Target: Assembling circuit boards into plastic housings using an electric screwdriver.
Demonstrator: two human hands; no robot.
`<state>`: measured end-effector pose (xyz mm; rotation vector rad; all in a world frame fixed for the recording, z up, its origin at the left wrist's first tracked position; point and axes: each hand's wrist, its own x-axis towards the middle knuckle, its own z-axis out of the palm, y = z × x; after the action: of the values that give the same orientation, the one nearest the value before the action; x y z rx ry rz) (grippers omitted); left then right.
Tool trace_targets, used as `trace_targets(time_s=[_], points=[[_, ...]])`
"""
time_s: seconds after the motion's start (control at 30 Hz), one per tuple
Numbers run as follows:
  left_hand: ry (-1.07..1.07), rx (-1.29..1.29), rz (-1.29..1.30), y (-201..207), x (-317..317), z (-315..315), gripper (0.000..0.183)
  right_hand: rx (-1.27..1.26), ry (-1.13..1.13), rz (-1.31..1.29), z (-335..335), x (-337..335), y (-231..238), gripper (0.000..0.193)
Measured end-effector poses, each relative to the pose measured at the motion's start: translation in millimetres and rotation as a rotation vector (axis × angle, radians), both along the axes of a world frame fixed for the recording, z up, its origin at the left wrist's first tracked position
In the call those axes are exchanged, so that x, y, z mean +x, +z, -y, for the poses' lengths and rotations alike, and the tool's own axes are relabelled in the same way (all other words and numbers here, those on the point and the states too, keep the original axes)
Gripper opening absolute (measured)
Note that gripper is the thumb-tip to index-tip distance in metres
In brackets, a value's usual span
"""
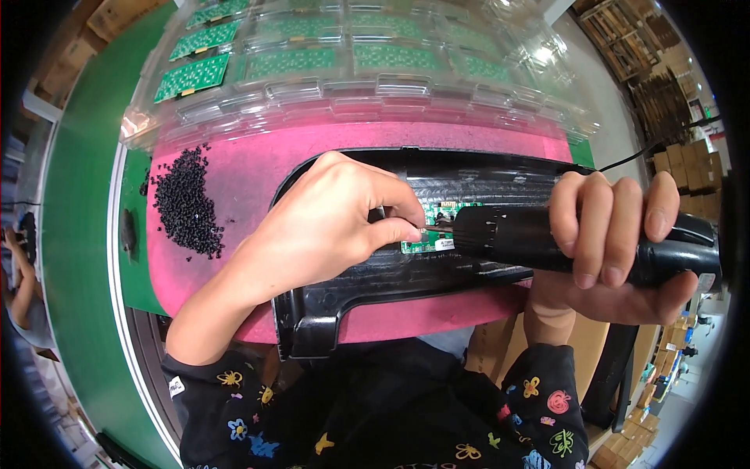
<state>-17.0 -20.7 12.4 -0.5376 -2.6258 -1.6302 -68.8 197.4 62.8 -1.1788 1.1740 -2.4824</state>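
Head view: the right hand wraps its fingers round a smooth, cylindrical black screwdriver; the left hand's fingers pinch closed by its slim metal bit. Beneath them, a flat green circuit board lies inside a glossy black plastic shell.

A: Where can we pass over the pink mat?
B: Bare patch between the screw pile by the left edge and the left hand. We also get a band between the clear trays along the far edge and the black housing.
A: Near side?
B: Left forearm crosses the near left corner; housing juts over the near edge. Right of that, we have a thin strip.
A: Down to the green board?
B: Tight. Left hand covers its left, screwdriver in the right hand blocks its right.
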Motion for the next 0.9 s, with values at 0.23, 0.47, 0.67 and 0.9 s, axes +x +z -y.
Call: trace_targets(time_s=[0.23,0.47,0.67,0.9], points=[[0.000,-0.004,-0.104,-6,0,-6,0.020,-0.081,-0.009,-0.051,8,-1,-6,0.039],[0.024,-0.099,-0.160,-3,-1,-8,0.027,0.120,-0.009,-0.118,-15,-11,-1,0.045],[0.030,-0.261,-0.195,-8,-2,-6,0.033,0.349,-0.191,0.011,-29,-8,-2,0.047],[-0.001,-0.374,-0.155,-9,-4,-8,0.038,0.330,-0.134,0.032,-34,-16,-11,0.048]])
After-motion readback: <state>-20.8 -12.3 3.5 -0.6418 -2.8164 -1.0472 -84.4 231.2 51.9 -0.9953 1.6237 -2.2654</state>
